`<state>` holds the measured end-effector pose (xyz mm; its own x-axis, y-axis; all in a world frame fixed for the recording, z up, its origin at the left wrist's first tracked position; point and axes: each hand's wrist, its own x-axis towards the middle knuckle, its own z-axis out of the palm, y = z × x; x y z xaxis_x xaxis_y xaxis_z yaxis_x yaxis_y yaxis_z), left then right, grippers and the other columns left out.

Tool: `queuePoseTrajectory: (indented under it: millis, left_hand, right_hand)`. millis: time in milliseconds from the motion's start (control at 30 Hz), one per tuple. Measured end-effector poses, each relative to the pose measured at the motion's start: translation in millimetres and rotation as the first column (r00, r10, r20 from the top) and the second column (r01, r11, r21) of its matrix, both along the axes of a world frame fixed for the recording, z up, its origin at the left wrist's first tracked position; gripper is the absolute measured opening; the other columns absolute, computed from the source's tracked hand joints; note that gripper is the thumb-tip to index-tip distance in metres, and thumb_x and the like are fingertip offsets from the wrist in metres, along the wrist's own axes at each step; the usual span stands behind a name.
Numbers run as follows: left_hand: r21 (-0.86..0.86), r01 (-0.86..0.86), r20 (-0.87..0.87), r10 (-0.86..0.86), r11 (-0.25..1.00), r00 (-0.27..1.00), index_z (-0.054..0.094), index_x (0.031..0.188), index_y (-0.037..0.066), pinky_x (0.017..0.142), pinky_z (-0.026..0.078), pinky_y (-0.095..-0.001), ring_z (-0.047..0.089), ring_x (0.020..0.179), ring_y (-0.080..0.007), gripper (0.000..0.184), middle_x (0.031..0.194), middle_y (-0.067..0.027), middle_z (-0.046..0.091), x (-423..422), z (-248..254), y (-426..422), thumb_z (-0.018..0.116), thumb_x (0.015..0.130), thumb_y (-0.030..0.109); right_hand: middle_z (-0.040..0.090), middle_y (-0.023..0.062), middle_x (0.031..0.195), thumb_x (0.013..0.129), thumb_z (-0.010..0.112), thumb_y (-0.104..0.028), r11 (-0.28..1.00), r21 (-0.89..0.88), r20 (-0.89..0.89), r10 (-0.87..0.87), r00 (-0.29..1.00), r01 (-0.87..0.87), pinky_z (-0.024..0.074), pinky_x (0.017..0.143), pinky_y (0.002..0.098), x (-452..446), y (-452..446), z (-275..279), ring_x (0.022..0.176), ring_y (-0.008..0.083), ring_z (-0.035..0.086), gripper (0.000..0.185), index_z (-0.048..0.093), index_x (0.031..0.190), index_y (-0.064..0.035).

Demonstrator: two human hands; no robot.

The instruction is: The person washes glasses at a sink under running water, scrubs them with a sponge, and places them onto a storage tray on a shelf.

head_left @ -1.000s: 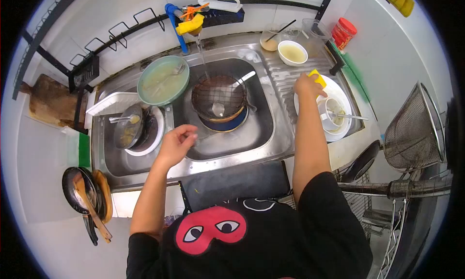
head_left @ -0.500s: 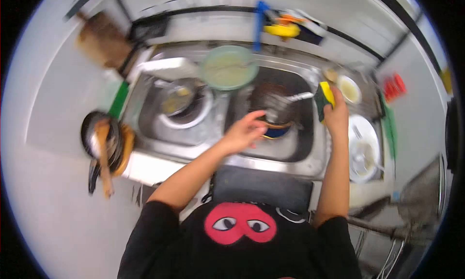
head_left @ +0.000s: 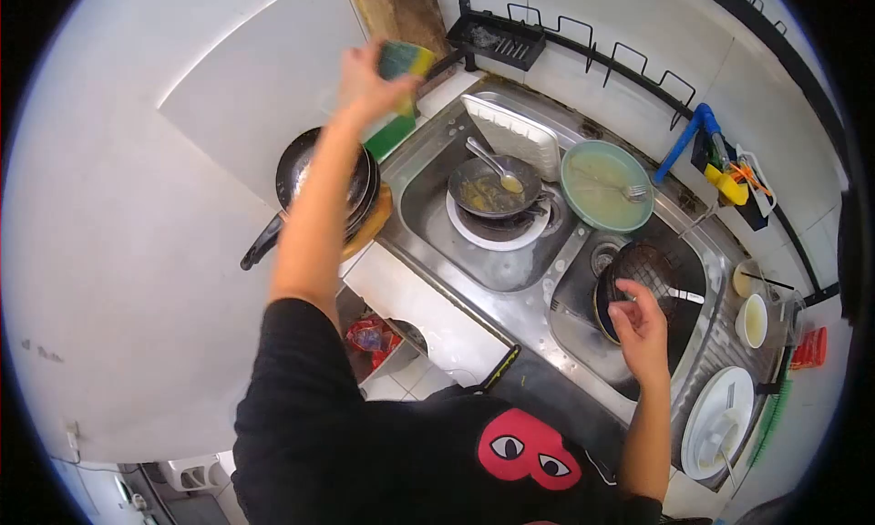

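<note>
My left hand (head_left: pixel 369 92) is raised at the upper left, its fingers closed on a green and yellow sponge (head_left: pixel 403 60). Just beyond the sponge are a wooden cutting board (head_left: pixel 401 10) and a black wire-rack tray (head_left: pixel 499 42). Over the right sink basin hovers my right hand (head_left: pixel 643 329), fingers loosely curled and apart, with nothing visible in it. Beneath and behind that hand lies a dark pan (head_left: pixel 645 265) with a white-handled utensil (head_left: pixel 685 295) at it; whether the hand touches the pan I cannot tell.
The left basin holds a small pan (head_left: pixel 483 197) with a spoon on a white plate (head_left: pixel 499 242). A green bowl (head_left: pixel 602 192) with cloudy liquid sits behind the divider. Stacked pans (head_left: pixel 296 174) stand left; white plates (head_left: pixel 720 406) and a cup (head_left: pixel 752 320) stand right.
The sponge has passed from my right hand to my left. My left hand has swung up and left, away from the basin; my right hand is now over the right basin. The view has turned left.
</note>
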<state>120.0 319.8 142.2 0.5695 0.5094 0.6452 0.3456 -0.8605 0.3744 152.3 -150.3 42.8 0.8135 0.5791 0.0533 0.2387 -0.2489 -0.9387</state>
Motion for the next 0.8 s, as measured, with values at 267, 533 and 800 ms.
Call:
queuePoseTrajectory:
  millis: [267, 533, 800]
  left_hand:
    - [-0.08, -0.1, -0.609, 0.03, 0.992, 0.792, 0.054, 0.121, 0.018, 0.082, 0.048, -0.0363, 0.061, 0.092, -0.0286, 0.068, 0.101, -0.015, 0.064, 18.8, -20.2, 129.5, 0.078, 0.058, 0.029]
    - [-0.217, -0.149, -0.871, -0.122, 0.965, 0.477, 0.063, 0.106, 0.014, 0.075, 0.048, -0.0382, 0.061, 0.086, -0.0248, 0.049, 0.096, -0.0103, 0.065, 56.8, -100.1, 202.4, 0.073, 0.062, 0.033]
    - [0.04, 0.068, -0.89, 0.005, 0.997, 0.456, 0.04, 0.131, 0.01, 0.098, 0.037, -0.0343, 0.049, 0.116, -0.0268, 0.068, 0.124, -0.0152, 0.052, 56.6, -58.9, 228.0, 0.048, 0.065, -0.004]
  right_hand:
    - [0.059, 0.0071, 0.089, 0.077, 0.06, 0.001, 0.983, -0.181, 0.108, 0.023, 0.994, -0.003, 0.046, 0.068, 0.0242, -0.3, 4.5, -7.5, 0.075, 0.0122, 0.058, 0.025, 0.057, 0.102, -0.0002]
    - [0.063, 0.0126, 0.09, 0.077, 0.061, -0.002, 0.958, -0.262, 0.15, -0.081, 0.985, 0.118, 0.0472, 0.07, 0.0288, 0.0, -22.6, -16.6, 0.078, 0.0193, 0.062, 0.022, 0.059, 0.099, -0.0001]
    - [0.063, 0.0141, 0.095, 0.078, 0.062, -0.009, 0.942, -0.312, 0.133, -0.088, 0.987, 0.126, 0.0481, 0.074, 0.0319, 0.4, -52.8, -20.3, 0.081, 0.0226, 0.062, 0.025, 0.059, 0.101, -0.0009]
